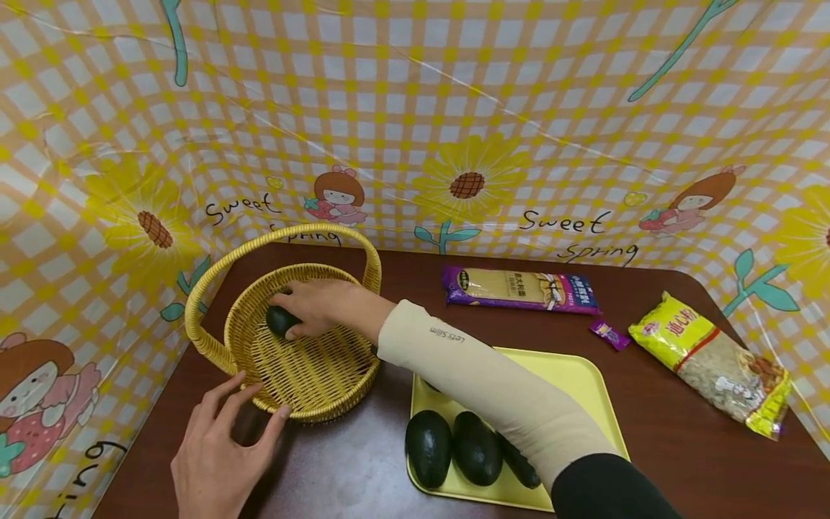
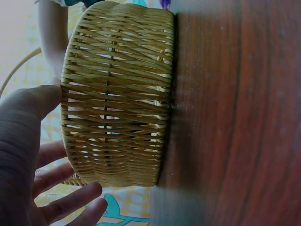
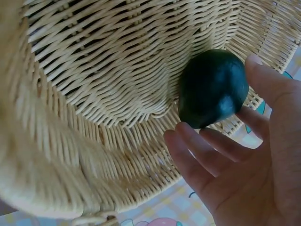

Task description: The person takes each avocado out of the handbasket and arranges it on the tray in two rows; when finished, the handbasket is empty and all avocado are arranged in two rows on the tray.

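Observation:
A yellow wicker basket [image 1: 314,371] with a tall hooped handle stands at the left of the table. Inside it, my right hand [image 1: 314,306] holds a dark green avocado [image 3: 212,89] low by the far left wall, thumb on one side and fingertips on the other. My left hand [image 1: 223,440] is at the near left rim, fingers spread and the thumb against the weave. On a yellow tray [image 1: 573,375] to the right lie two avocados, one [image 1: 429,448] beside another [image 1: 478,448]. A further dark green piece [image 1: 519,461] is partly hidden by my right sleeve.
A purple-ended pasta packet [image 1: 521,290] lies behind the tray. Right of it are a small purple wrapped piece [image 1: 609,335] and a yellow clear-windowed bag [image 1: 713,367]. Checked cloth [image 1: 402,108] walls in the back and sides of the dark wooden table [image 1: 337,468].

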`<move>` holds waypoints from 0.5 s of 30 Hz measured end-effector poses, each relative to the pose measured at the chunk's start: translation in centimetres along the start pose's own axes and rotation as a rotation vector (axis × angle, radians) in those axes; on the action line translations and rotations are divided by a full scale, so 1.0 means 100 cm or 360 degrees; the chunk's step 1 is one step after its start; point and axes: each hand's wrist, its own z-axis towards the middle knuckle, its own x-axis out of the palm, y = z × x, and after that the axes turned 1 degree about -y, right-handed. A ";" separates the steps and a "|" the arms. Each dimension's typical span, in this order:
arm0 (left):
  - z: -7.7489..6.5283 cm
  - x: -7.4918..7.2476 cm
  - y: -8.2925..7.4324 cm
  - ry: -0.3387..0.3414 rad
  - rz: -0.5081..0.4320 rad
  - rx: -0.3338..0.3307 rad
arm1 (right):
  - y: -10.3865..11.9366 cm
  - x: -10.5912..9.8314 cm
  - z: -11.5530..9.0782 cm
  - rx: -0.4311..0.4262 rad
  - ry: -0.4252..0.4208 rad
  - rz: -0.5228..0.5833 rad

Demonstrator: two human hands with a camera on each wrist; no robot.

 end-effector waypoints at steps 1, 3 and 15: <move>0.000 0.000 0.000 0.0001 0.0000 0.0002 | 0.000 0.000 0.002 0.0008 0.0002 0.0007; 0.000 0.000 0.001 0.0002 -0.0001 0.0006 | 0.001 0.001 0.004 0.0018 -0.0001 0.0020; 0.002 0.000 0.003 0.0004 0.0002 0.0034 | -0.002 0.002 0.019 0.0089 0.0038 0.0076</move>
